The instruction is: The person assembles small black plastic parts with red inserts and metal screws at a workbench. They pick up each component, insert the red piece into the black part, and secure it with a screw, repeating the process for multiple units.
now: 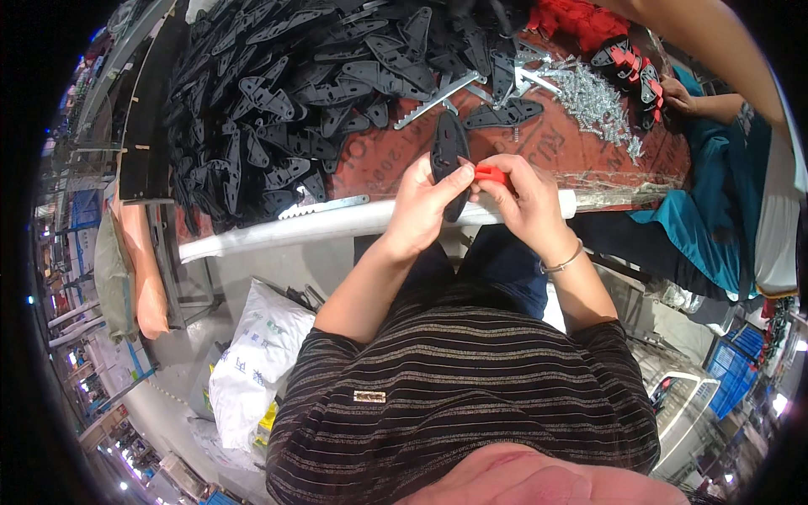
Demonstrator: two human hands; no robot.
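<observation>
My left hand (418,204) grips a long black plastic part (450,145) with tapered ends, held upright over the near edge of the table. Between the thumb and fingers of my right hand (535,202) is a small red plastic piece (491,174), right beside the black part. Whether the two pieces touch is hidden by my fingers. Just beyond my hands, another black part (503,114) lies flat on the reddish-brown tabletop (396,156). Near it rests a toothed metal strip (438,99).
Similar black parts (295,88) are heaped across the left and back. Small metal springs (593,101) spread at right, beside red pieces (581,25). A co-worker's hand (678,96) holds black-and-red parts there. A white roll (295,236) lines the front edge; a white sack (257,358) stands below left.
</observation>
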